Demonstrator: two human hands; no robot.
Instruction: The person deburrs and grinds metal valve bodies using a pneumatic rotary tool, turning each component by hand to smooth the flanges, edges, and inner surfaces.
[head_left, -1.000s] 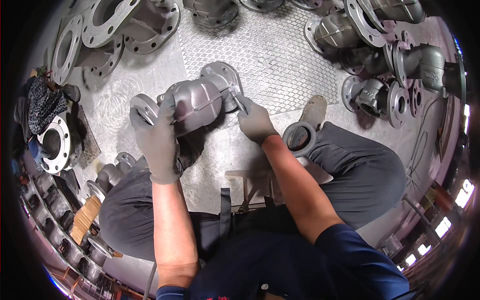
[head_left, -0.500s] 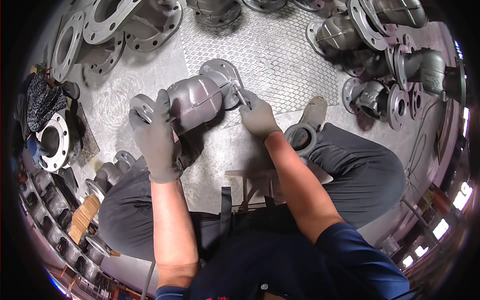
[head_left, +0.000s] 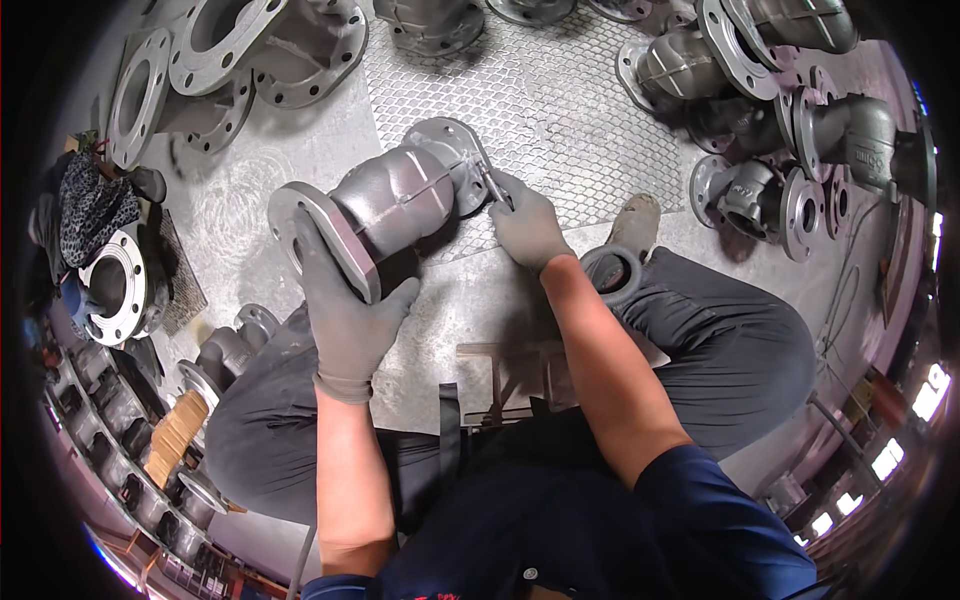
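A grey, cast-metal flanged valve body (head_left: 400,200) lies slantwise in front of me, a raised seam crossing its bulging middle. My left hand (head_left: 350,320), in a grey glove, holds its near flange (head_left: 325,225); the fingers lie along the flange face and the thumb sticks out past the rim on the other side. In my gloved right hand (head_left: 530,225) is a slim, pen-shaped metal tool (head_left: 495,187), whose tip is at the edge of the far flange (head_left: 445,140). The tool's exact kind cannot be made out.
More flanged castings stand at the back left (head_left: 200,70) and at the right (head_left: 750,195). A metal ring (head_left: 613,275) is beside my right leg. The metal work surface (head_left: 250,165) carries a mesh-patterned sheet (head_left: 560,110). Cardboard (head_left: 175,437) and rows of castings lie at the lower left.
The valve body has turned, so its near flange shows more fully. My left hand has slid down and right around that flange, its thumb now spread. My right hand has shifted slightly right.
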